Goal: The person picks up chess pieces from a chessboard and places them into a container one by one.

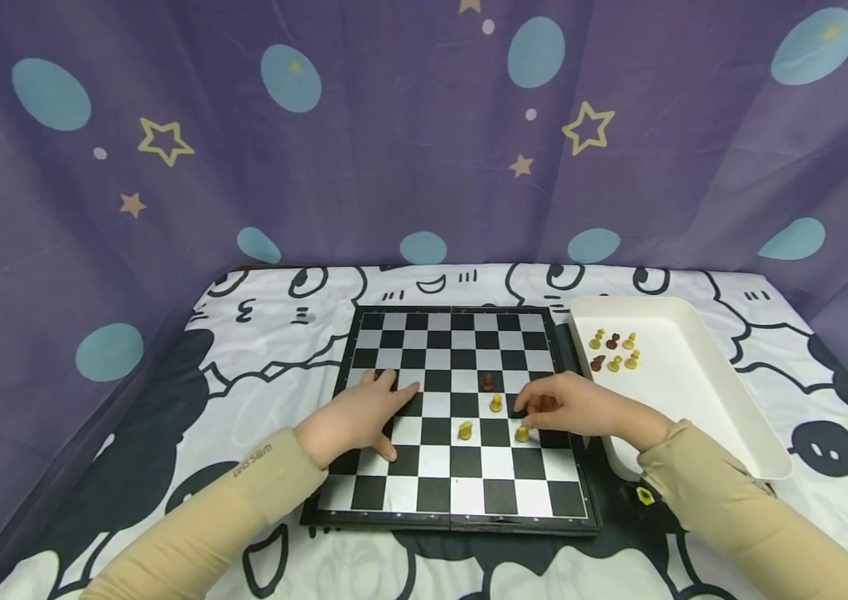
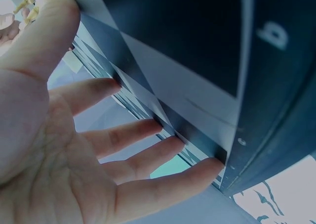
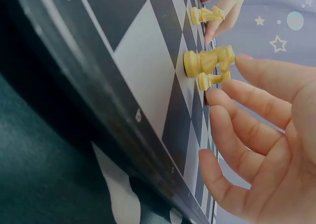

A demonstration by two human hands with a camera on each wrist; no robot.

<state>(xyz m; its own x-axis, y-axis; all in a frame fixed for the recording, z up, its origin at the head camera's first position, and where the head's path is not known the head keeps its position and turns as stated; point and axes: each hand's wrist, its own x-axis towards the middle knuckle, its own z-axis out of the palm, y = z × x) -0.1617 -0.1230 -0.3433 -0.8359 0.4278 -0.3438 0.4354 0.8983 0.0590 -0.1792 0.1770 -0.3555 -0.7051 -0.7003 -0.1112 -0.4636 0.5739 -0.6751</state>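
Note:
A black-and-white chessboard [image 1: 434, 461] lies before me. My left hand [image 1: 354, 414] rests on its left side, fingers spread and fingertips touching the squares in the left wrist view. Over the right side is my right hand [image 1: 574, 404], fingers loosely bent. Its thumb tip is at the head of a gold chess knight [image 3: 207, 61], while the other fingers stand apart from it. The knight stands upright on the board. Nearby stand another gold knight [image 1: 464, 430], a gold chess piece [image 1: 496, 403] and a dark brown piece [image 1: 487, 382] behind it.
A white tray [image 1: 682, 400] sits right of the board, with several gold and brown chess pieces [image 1: 614, 363] in its far left part. The cloth [image 1: 266, 333] under everything has a black-and-white cartoon print. A purple curtain [image 1: 408, 150] hangs behind.

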